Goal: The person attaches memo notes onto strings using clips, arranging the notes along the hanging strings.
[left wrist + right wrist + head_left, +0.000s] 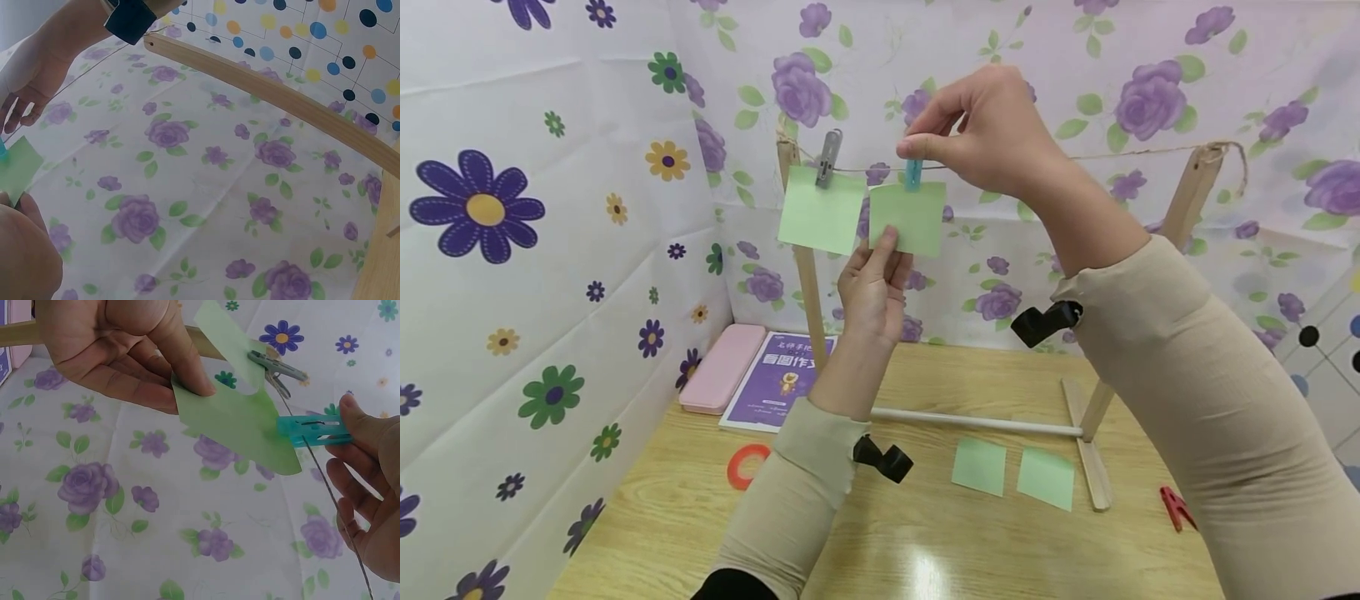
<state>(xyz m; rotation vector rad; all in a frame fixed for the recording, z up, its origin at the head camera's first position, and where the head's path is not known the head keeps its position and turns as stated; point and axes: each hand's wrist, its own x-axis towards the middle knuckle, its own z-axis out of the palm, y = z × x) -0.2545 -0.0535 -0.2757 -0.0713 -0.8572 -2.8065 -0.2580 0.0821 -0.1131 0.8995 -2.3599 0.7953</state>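
At the string [1127,155], my right hand [992,133] pinches the ends of a blue clothespin [315,429] between thumb and index finger. The clothespin's jaws lie over the string and the upper edge of a light green paper square [921,218]. From below, my left hand [871,296] holds that square by its lower left part, thumb on the front. To its left a second green square [820,212] hangs under a grey clothespin [829,158]. In the left wrist view, both hands and the square show only partly, at the left edge.
The string runs between the wooden posts [1195,187] of a stand with a white crossbar [977,422]. On the table lie two green squares [979,467], a red clothespin [1177,508], a red ring [742,467], a purple book [767,383] and a pink case [722,367].
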